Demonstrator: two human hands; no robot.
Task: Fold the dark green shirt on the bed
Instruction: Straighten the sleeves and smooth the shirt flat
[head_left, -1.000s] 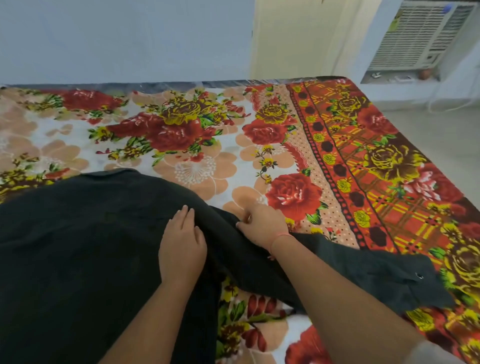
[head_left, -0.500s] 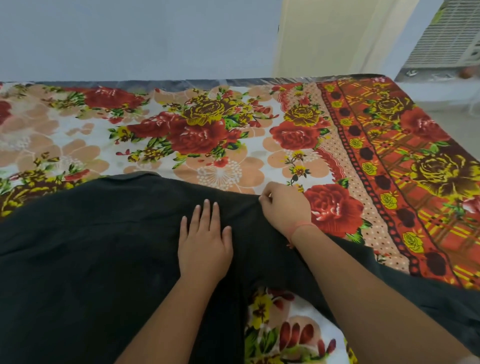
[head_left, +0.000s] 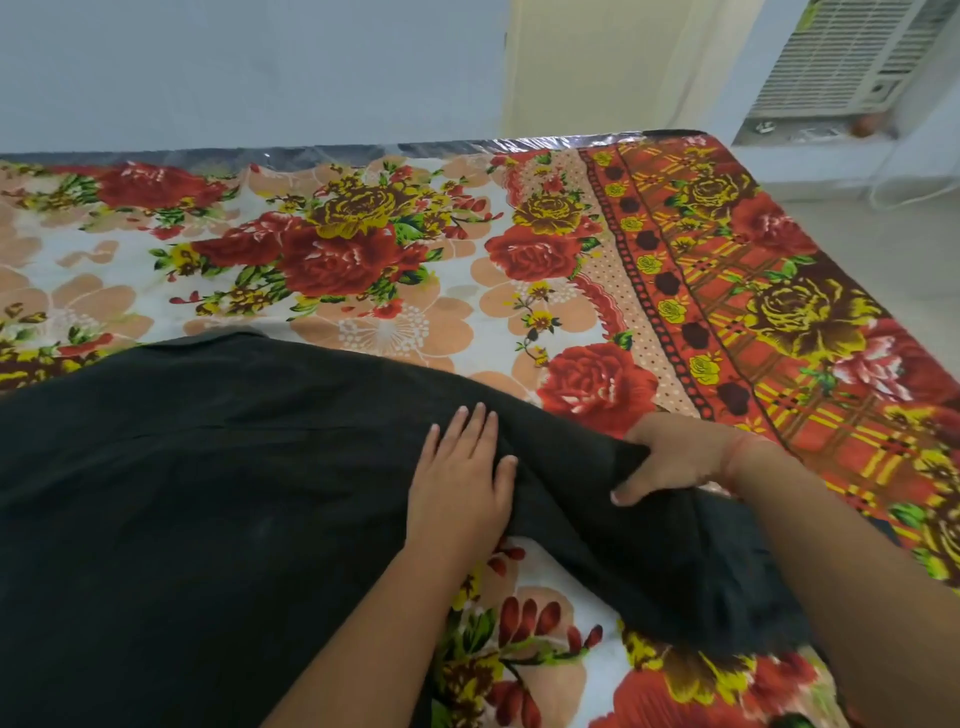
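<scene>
The dark green shirt is being spread across the near part of the bed, over the floral sheet. Its body is being pinned by the left hand, laid flat with the fingers extended and nothing being gripped, probably so that the cloth is kept from sliding. Just beside it, the sleeve is being pinched near the shoulder by the right hand, its grip closed on the fabric, seemingly so the sleeve can be drawn in over the body. Beyond, the sheet is lying bare up to the wall.
</scene>
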